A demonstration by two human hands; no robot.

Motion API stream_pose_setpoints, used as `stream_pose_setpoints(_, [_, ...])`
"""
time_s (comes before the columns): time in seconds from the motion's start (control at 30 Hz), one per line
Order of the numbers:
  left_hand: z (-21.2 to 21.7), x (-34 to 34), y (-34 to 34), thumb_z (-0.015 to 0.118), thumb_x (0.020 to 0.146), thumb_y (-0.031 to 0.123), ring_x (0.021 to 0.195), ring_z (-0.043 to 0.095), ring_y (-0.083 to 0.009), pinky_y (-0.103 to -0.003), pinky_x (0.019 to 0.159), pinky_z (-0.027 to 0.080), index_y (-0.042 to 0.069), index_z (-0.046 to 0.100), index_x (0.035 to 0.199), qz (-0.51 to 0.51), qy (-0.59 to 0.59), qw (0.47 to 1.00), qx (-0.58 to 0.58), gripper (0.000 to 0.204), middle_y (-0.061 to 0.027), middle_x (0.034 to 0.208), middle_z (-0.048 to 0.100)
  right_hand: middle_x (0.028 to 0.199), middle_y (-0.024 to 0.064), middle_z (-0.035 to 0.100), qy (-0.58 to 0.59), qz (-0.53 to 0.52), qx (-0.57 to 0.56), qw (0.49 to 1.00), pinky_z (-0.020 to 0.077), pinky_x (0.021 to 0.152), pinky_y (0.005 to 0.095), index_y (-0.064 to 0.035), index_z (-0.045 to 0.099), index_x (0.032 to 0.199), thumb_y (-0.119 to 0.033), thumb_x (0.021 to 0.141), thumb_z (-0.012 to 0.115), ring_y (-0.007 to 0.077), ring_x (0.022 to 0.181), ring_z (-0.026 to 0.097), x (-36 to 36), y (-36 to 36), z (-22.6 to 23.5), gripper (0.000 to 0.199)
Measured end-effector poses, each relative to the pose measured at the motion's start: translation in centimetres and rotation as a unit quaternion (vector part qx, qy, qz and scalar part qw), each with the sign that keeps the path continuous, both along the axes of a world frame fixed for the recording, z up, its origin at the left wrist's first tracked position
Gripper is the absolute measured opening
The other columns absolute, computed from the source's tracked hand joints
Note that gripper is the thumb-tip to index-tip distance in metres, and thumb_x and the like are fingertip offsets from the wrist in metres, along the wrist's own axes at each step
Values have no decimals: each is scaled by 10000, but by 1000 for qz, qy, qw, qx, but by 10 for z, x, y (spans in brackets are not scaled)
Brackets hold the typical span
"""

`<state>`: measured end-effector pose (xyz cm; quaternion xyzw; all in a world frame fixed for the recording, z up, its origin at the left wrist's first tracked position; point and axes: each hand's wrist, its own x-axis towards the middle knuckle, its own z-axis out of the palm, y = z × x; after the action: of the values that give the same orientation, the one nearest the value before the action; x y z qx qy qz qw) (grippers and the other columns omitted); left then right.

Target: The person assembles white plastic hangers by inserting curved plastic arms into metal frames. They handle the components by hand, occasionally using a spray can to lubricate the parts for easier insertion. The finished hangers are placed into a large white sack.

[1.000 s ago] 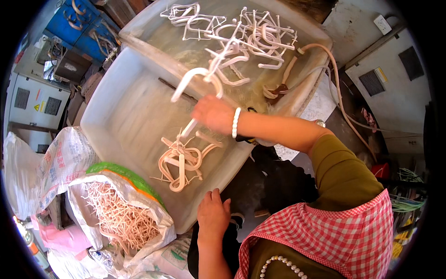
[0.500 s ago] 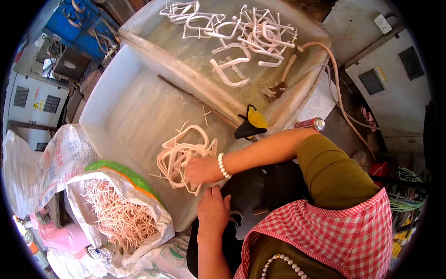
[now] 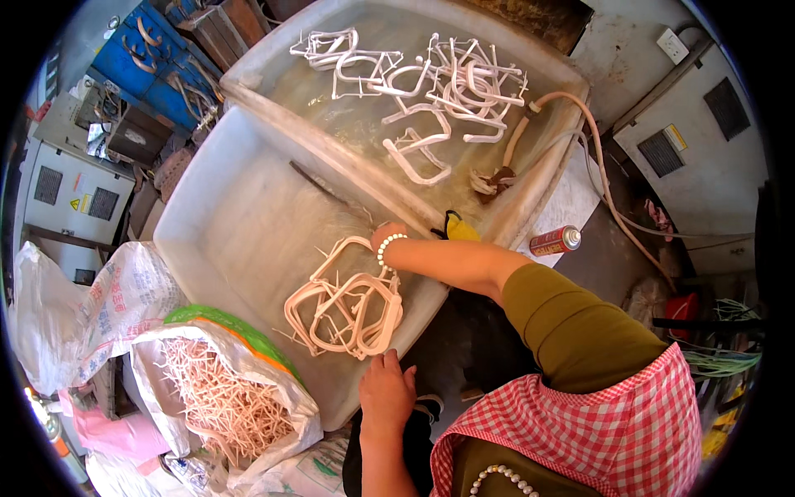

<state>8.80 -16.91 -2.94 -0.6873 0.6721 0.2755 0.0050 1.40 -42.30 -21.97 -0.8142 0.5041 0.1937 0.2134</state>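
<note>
My right hand [image 3: 387, 234], with a white bead bracelet at the wrist, reaches into the nearer half of a whitish tub [image 3: 195, 195]. Its fingers are curled downward and mostly hidden; a thin pale sliver shows close by, and whether they grip it is unclear. Just below that hand lies a tangled pile of pale pink, rounded frame-like moulded pieces [image 3: 377, 338] with thin prongs. My left hand [image 3: 387, 389] rests at the tub's near rim beside the pile, fingers stretched out, thumb apart, holding nothing.
Beyond the divider, more pale frames [image 3: 476, 83] lie in water near a hose [image 3: 600, 145]. A dark rod [image 3: 319, 182] lies in the near half. A black-and-yellow object [image 3: 458, 227] and red spray can [image 3: 555, 241] sit rightward. At left stands a sack of thin pink sticks [image 3: 224, 398].
My right hand has left the pile and moved up and right toward the divider. The pile now lies uncovered, spread slightly differently. My left hand stays by the rim; the view has shifted a little.
</note>
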Motion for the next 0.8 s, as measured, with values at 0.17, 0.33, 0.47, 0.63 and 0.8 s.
stream_pose_setpoints(0.17, [1, -1, -2, 650, 829, 260, 898, 600, -355, -448, 762, 487, 3, 528, 1135, -8, 0, 1000, -1, 418, -173, 1007, 592, 884, 190, 690, -321, -177, 187, 911, 530, 636, 446, -5, 687, 898, -128, 805, 553, 290, 754, 679, 11, 10, 49, 204])
stream_pose_setpoints(0.33, [3, -1, -6, 636, 842, 271, 919, 596, -378, -449, 765, 500, 23, 527, 1159, -1, 15, 1000, 3, 417, -195, 1043, 587, 796, 99, 630, -549, -314, 360, 686, 501, 499, 272, 7, 384, 1283, -96, 906, 475, 160, 601, 614, -16, -12, 111, 401])
stream_pose_setpoints(0.47, [2, 4, -5, 638, 840, 271, 914, 597, -382, -455, 757, 499, 26, 527, 1153, 13, -5, 1000, 22, 413, -198, 1048, 584, 844, 121, 631, -456, -292, 150, 827, 507, 510, 302, -107, 385, 1337, -84, 906, 510, 176, 625, 605, -81, -55, 174, 450])
stream_pose_setpoints(0.63, [-3, -1, -15, 636, 842, 275, 913, 597, -385, -456, 759, 500, 28, 525, 1154, -4, -1, 999, 35, 413, -197, 1055, 583, 902, 225, 642, -253, -241, -220, 911, 485, 780, 459, -73, 608, 1087, -200, 829, 557, 385, 862, 614, -220, -118, 147, 292])
stream_pose_setpoints(0.8, [-8, -3, -18, 635, 842, 282, 917, 596, -387, -461, 764, 500, 28, 524, 1159, -6, -2, 999, 46, 421, -199, 1074, 581, 928, 220, 651, -111, -185, -233, 948, 500, 780, 455, -16, 645, 956, -135, 799, 547, 392, 870, 625, -268, -140, 134, 220])
